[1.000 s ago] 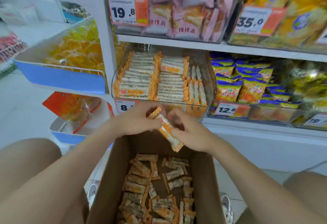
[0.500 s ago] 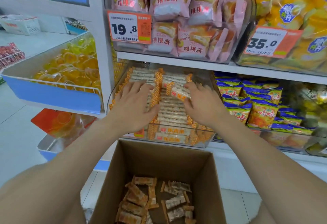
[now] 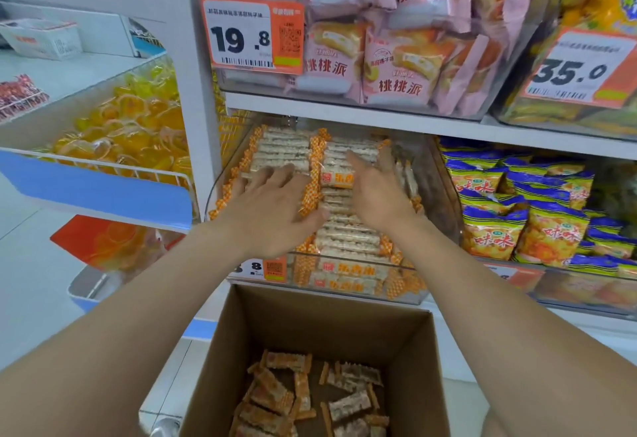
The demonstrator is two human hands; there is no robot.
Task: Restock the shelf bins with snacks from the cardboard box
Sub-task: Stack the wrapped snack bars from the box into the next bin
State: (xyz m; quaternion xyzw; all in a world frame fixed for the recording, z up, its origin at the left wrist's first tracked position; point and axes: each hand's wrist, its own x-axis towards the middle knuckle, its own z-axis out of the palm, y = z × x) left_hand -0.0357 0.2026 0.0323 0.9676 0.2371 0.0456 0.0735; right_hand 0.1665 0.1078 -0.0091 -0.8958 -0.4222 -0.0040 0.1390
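While restocking is under way: both hands are working inside the clear bin point(image 3: 439, 202), over its rows of snack bars point(image 3: 348, 240).
Left hand point(image 3: 272, 209): lying flat, fingers wide and straight, pressing the left row, likely steadying the stack against sliding.
Right hand point(image 3: 375, 195): fingers stretched out, gripping nothing I can make out; tips blurred; touching the middle row beside a bar lying label-up.
Bars in bin: lying in tidy crosswise rows, probably to pack tighter.
Cardboard box point(image 3: 310, 319): sitting open just below the bin, keeping the reach short.
Loose bars point(image 3: 348, 405): lying jumbled on the box bottom, waiting.
Progress: bin looking nearly full.
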